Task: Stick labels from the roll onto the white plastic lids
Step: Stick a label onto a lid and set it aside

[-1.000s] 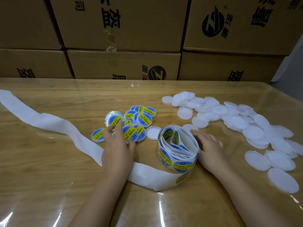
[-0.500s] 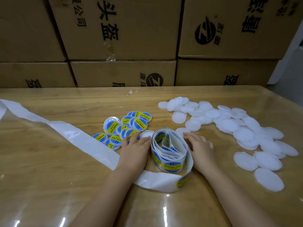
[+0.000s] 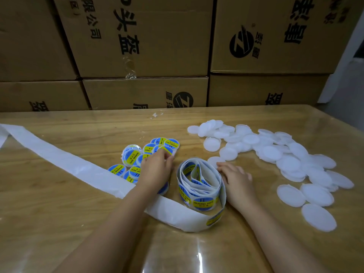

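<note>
Wooden table (image 3: 59, 194), label roll (image 3: 199, 186) between left hand (image 3: 155, 170), right hand (image 3: 236, 178)

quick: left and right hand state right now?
Left hand: fingers lie over the labelled lids; whether it grips one cannot be told.
Right hand: open, relaxed on the table beside the label roll, holding nothing.

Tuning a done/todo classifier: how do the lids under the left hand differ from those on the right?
The labelled lids carry blue-and-yellow stickers; the plain lids are bare white. The labelled lids form a small cluster left of the label roll; the plain lids spread much wider to its right. The left hand touches labelled lids, not plain lids. Both are round, on the table.
</note>
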The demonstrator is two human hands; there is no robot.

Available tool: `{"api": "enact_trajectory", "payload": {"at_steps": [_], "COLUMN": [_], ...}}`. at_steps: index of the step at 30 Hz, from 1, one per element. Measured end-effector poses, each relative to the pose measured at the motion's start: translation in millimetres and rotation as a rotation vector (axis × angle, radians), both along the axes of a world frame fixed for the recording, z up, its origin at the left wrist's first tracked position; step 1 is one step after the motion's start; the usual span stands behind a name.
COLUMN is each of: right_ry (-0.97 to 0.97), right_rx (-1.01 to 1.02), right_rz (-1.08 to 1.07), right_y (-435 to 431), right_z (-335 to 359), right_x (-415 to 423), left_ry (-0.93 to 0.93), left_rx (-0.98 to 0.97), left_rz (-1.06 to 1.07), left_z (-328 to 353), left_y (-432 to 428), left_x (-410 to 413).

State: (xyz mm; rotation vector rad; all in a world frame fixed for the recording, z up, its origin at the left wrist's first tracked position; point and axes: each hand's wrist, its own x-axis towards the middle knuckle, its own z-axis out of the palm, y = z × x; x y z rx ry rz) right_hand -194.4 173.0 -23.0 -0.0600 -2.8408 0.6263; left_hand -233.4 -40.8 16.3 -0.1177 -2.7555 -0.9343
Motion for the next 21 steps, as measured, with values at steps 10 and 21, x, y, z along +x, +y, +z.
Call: {"api": "enact_trajectory", "payload": {"at_steps": [10, 21], "right_ry": [0.056, -0.017], "right_rx": [-0.051, 0.039], "right_rz": [-0.020, 0.003], "right_y": [-0.8, 0.9], "right_z": [1.1, 2.7], "right_x": [-1.0, -0.3], "left_ry": [0.138, 0.216], "left_rx": [0.023, 0.185], "left_rz": [0.260, -0.098], "left_z": [-9.7, -4.6], "left_y": [-17.2, 3.5], "left_x": [-8.7, 53.9]}}
